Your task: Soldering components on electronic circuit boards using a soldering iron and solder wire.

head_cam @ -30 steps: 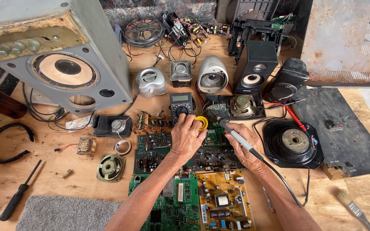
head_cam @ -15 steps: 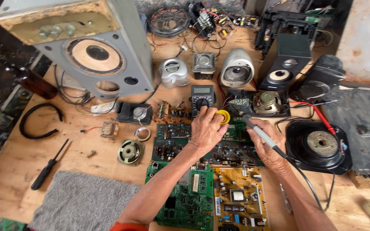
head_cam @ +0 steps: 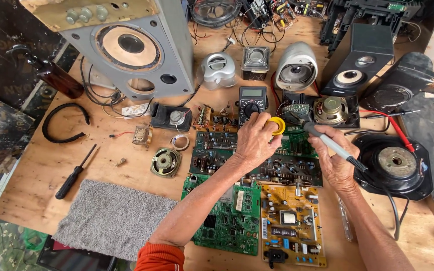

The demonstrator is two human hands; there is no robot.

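My left hand (head_cam: 253, 139) rests over a dark green circuit board (head_cam: 287, 168), its fingers closed around a small yellow round tin (head_cam: 278, 126). My right hand (head_cam: 333, 159) grips a soldering iron (head_cam: 330, 143) with a grey and black handle, its tip pointing up-left toward a small board (head_cam: 295, 111) beside the tin. A black multimeter (head_cam: 252, 103) lies just beyond my left hand. Closer to me sit a green circuit board (head_cam: 225, 218) and a yellow circuit board (head_cam: 290, 226).
A big grey speaker cabinet (head_cam: 131, 47) stands at the back left, small speakers (head_cam: 296, 66) and a black speaker box (head_cam: 361, 62) at the back. A screwdriver (head_cam: 75, 172), grey cloth (head_cam: 112, 218), loose speaker driver (head_cam: 166, 162) and black round speaker (head_cam: 397, 161) lie on the wooden table (head_cam: 41, 165).
The camera has shifted, so the scene slides right and down. My left hand has moved onto the yellow tin; the soldering iron stays in my right hand.
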